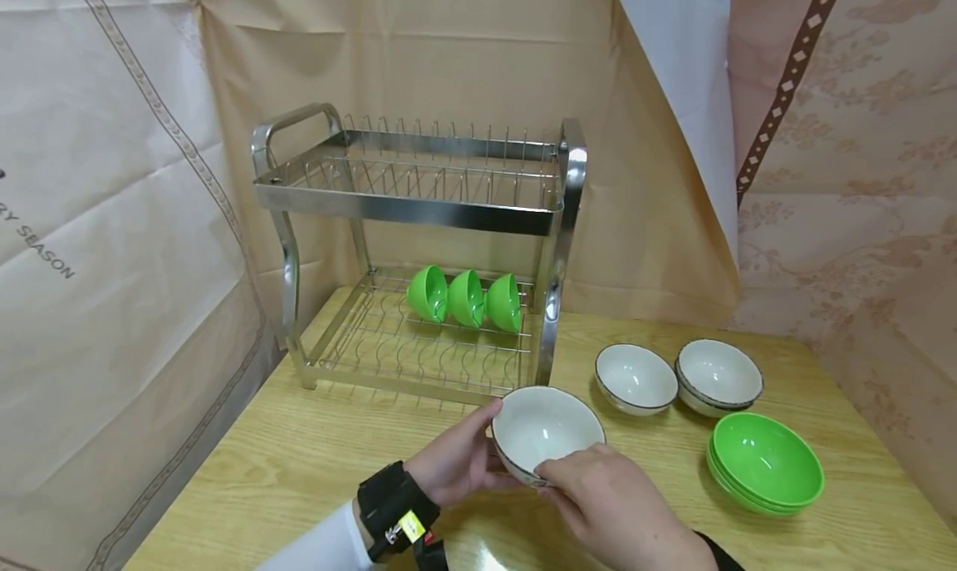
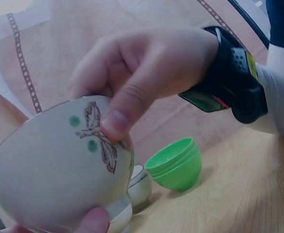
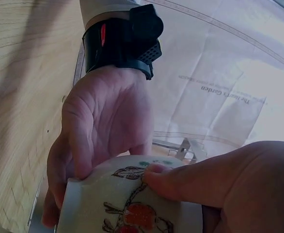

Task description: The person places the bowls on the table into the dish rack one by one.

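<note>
Holds a white bowl (image 1: 544, 425) between both hands, just above the desk (image 1: 292, 471), in front of the rack's near right corner. With the left hand (image 1: 467, 461), reaches in from the lower left, forearm slanting up and rightward, a black wristband (image 1: 396, 504) round the wrist. Sets the left thumb up at the left side of the rim and curls the left fingers under the wall, clamped on the bowl. With the right hand (image 1: 616, 504), comes in from the lower right, back of the hand uppermost, fingers bent over the near rim and thumb pressed to the outer wall, so pinches the bowl there too.

Points the mouth of the bowl upward, close to level, foot down toward the desk. Being round, runs its axis from mouth to foot, roughly upright. Shows a brown leaf pattern (image 2: 101, 136) beside the right thumb, and an orange-red motif (image 3: 139, 216) farther along the outer wall.

Faces a metal rack (image 1: 407, 208) toward the far edge of the desk, left of the middle, with three small green bowls (image 1: 465, 298) tipped on their sides in a row on the lower tier. Has, toward the far right corner, a single white bowl (image 1: 635, 380) just beside a stack of white bowls (image 1: 719, 376); nearer, by the right edge, a stack of green bowls (image 1: 766, 463), mouths up.
</note>
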A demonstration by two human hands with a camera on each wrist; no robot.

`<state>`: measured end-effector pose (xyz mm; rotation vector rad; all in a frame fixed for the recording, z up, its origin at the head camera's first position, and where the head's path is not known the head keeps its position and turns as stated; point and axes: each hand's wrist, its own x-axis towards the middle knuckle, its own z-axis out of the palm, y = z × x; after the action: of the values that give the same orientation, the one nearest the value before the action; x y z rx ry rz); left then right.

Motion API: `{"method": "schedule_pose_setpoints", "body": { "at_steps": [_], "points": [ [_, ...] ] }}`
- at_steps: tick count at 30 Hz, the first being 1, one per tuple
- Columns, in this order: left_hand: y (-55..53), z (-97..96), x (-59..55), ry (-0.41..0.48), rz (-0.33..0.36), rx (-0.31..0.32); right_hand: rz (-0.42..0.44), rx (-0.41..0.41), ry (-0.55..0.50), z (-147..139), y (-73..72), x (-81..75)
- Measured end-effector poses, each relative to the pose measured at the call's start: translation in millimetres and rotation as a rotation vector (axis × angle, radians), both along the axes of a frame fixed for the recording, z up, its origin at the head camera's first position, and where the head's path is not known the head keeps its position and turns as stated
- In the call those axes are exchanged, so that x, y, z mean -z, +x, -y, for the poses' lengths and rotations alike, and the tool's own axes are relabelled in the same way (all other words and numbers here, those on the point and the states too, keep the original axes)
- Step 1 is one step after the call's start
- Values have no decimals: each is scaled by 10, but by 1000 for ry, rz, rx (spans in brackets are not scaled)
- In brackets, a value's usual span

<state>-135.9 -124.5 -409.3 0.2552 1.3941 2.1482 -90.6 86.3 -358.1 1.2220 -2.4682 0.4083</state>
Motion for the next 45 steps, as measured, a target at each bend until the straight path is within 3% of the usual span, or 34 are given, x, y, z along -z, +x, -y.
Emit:
{"method": "schedule_pose_setpoints", "body": {
  "at_steps": [8,11,16,21,23,27,32,36,41,45],
  "points": [
    [1,89,0,13,37,-14,8,-32,-16,29,-81,61],
    [-11,127,-33,28,36,-44,-37,-71,-50,42,-148,84],
    [-22,222,-124,44,7,-87,-114,-155,-103,82,-274,131],
    [15,351,-210,14,-59,-136,-78,-149,-121,97,-353,178],
    [37,423,-246,-37,-98,-199,-42,-113,-121,100,-375,197],
    [48,612,-347,-190,-188,-392,1,-54,-133,137,-429,273],
    [-30,882,-527,-366,-272,-565,65,10,-100,307,-520,421],
    [-186,1073,-634,-503,-342,-649,103,20,-37,497,-605,529],
    [-451,1227,-721,-746,-485,-756,93,-5,26,709,-704,618],
    [-633,1317,-772,-915,-523,-778,87,-3,55,858,-748,656]
  ]
}}
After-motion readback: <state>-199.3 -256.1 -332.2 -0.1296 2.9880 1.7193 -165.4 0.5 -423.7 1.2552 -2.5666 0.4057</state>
